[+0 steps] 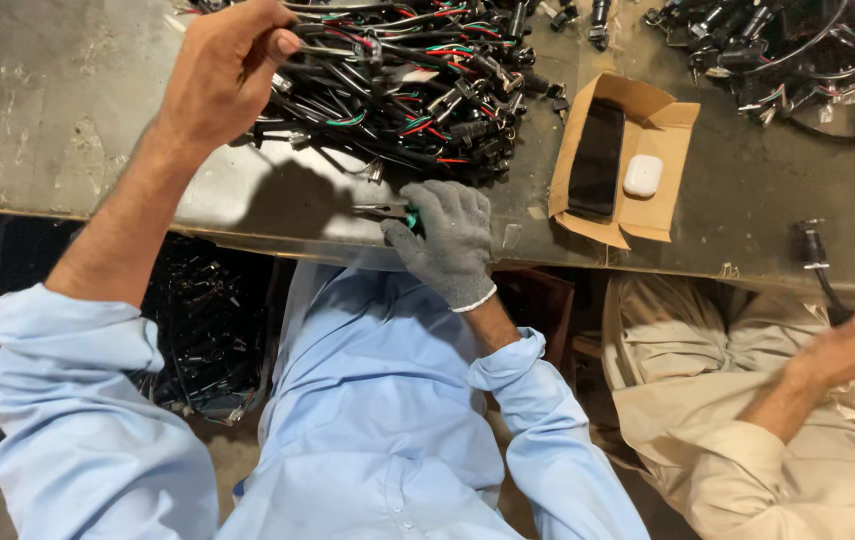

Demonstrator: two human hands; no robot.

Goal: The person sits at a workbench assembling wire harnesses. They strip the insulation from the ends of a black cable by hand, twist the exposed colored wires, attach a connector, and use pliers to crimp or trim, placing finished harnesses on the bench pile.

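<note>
From the head view, your left hand (222,75) pinches a wire out of the wire pile (397,85) on the bench (47,100). Your gloved right hand (447,240) grips pliers (385,211) at the bench edge. I think you are picking one wire; next, bring both together. Right of the pile lies an open brown box (659,130) with a black phone (597,158) and a white case (642,175).

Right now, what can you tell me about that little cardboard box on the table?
The cardboard box is brown, shallow and open, its flaps spread out flat. It lies on the dark, worn table, to the right of a pile of wires. Inside lie a black phone, face up, and a small white case beside it. No hand touches the box.
</note>
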